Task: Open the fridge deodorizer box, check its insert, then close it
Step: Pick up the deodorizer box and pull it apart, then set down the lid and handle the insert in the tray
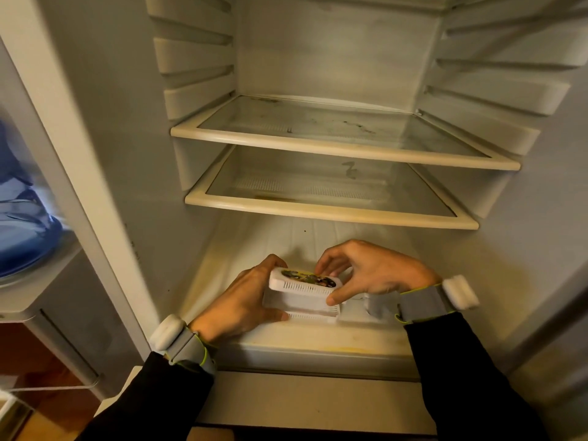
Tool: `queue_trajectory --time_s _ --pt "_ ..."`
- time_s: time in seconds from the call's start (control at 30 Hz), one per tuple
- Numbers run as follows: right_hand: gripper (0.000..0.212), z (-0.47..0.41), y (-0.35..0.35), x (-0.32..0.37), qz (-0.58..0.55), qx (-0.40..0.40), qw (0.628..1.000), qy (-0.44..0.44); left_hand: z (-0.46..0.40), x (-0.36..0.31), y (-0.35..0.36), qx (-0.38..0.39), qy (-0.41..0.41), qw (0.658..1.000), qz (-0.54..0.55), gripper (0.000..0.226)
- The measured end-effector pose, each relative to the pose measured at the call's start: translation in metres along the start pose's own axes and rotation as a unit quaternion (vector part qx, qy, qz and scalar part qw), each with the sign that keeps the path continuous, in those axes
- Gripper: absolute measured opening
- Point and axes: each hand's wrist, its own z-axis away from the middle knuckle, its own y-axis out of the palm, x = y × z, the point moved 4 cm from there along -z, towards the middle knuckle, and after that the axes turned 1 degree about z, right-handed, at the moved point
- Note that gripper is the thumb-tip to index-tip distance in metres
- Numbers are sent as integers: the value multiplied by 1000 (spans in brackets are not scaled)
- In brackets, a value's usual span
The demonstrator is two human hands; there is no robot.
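Note:
The white deodorizer box (299,305) rests on the fridge floor, low in the middle of the view. Its slotted lid (304,281), with a dark printed label on top, is tilted up off the base at the left. My left hand (241,300) grips the box's left end, thumb at the lower front edge. My right hand (369,270) pinches the lid's right end between thumb and fingers. A gap shows between lid and base; what lies inside is hidden.
Two glass shelves (334,148) (324,211) span the fridge above the hands. The fridge floor (318,342) has a raised front lip. A blue water bottle (22,218) stands at the left, outside the fridge wall.

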Motion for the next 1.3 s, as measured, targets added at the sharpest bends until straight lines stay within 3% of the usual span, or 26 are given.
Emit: queue_trajectory --time_s 0.2,0.47,0.77,1.13,1.3 --pt "49 7 -14 -16 8 -51 999 14 -1 3 2 8 -14 1000 17 77" --pt "47 -24 -15 -22 50 -96 994 17 0 4 0 3 -18 1000 -10 70" --pt "47 -58 4 -24 52 -107 993 15 2 8 1 -8 -12 1000 -19 58" --pt "46 -53 7 -23 56 -87 995 10 3 8 1 -6 -12 1000 -6 67" --pt "29 -19 -13 -33 36 -169 984 37 5 3 -4 -4 -15 1000 -17 78"
